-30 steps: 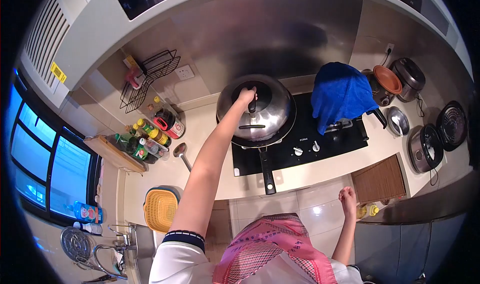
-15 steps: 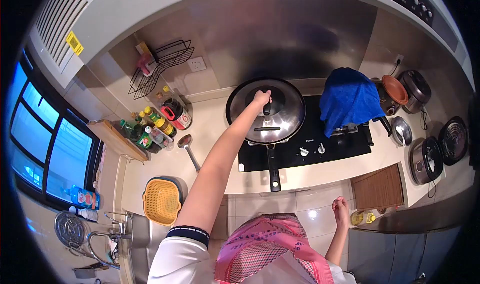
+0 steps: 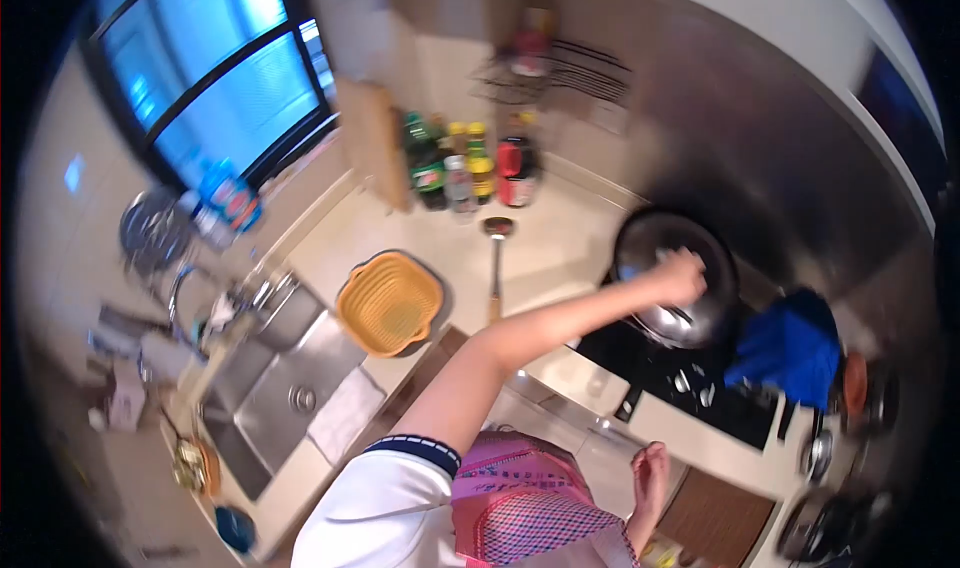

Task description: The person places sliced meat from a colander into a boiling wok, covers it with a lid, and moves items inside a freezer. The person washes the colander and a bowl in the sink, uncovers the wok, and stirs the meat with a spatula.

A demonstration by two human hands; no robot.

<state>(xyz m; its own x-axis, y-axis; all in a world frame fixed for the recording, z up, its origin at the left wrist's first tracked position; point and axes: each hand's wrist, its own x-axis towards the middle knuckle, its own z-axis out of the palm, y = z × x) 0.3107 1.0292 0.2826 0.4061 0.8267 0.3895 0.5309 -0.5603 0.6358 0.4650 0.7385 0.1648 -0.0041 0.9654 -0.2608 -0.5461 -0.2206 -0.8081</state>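
My left hand (image 3: 682,277), blurred by motion, is closed over the middle of the metal pan lid (image 3: 684,326) and hides its knob. The lid covers a dark wok (image 3: 738,286) on the black gas hob (image 3: 612,356). In front of the counter, my right hand (image 3: 651,468) hangs with curled fingers and nothing visible in it. A ladle (image 3: 497,258) lies on the counter left of the hob. Farther left, a yellow plastic basket (image 3: 390,303) stands by the sink (image 3: 268,393).
Bottles of sauce and drink (image 3: 465,173) stand against the back corner beside a wooden board (image 3: 374,143). A blue cloth (image 3: 790,343) drapes over something on the right burner. A white cloth (image 3: 345,415) lies at the sink's front edge. Further right is a metal bowl (image 3: 818,456).
My view has swung left, bringing the sink fully into sight and shifting the hob right. My left hand stays over the lid, and my right hand still hangs curled.
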